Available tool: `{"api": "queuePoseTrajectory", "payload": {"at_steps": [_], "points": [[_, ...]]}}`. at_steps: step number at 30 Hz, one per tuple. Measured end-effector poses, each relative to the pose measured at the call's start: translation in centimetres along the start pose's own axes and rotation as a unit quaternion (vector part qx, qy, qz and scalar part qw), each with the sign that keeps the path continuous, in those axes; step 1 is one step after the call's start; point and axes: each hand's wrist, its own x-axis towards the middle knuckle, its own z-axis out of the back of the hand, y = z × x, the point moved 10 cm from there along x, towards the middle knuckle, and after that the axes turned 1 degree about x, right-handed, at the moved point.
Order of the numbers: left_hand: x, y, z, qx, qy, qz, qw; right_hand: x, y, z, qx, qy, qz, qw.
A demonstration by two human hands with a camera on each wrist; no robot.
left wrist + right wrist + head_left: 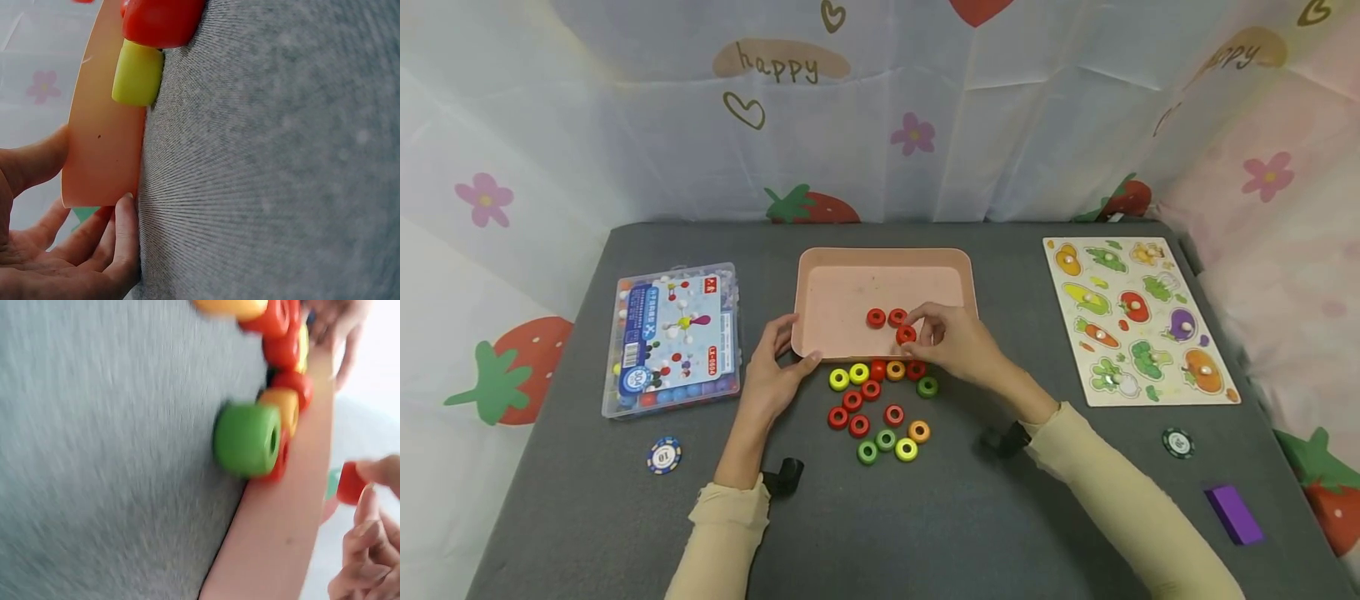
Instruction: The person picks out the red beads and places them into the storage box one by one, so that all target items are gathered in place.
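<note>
My left hand (770, 371) grips the near left corner of a shallow pink tray (835, 292), thumb at the front wall and fingers along the side. Over the tray's near right part, my right hand (957, 340) pinches a red ring bead (906, 335) between thumb and fingertips. The right wrist view shows this bead (351, 483) above the rim. Two more red beads, a left one (876, 317) and a right one (897, 317), lie inside the tray. In front of it are several loose ring beads, among them a green bead (927, 387) and a yellow bead (906, 450).
To the left lies a clear plastic case (673, 333) with a printed label, and a blue-rimmed chip (664, 456). On the right are a vegetable puzzle board (1120, 350), a dark chip (1177, 443) and a purple block (1235, 515). A printed cloth hangs behind the grey table (925, 533).
</note>
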Motion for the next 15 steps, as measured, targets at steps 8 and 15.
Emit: {"api": "queuePoseTrajectory", "payload": {"at_steps": [8,15], "points": [[0.0,-0.1,0.1,-0.004,0.003,0.003,1.0,2.3,-3.1,1.4,-0.103,-0.042,-0.083,0.99],[0.0,0.0,0.0,-0.004,0.008,0.01,0.9999,3.1,-4.4,0.5,-0.112,-0.036,-0.104,0.988]]}}
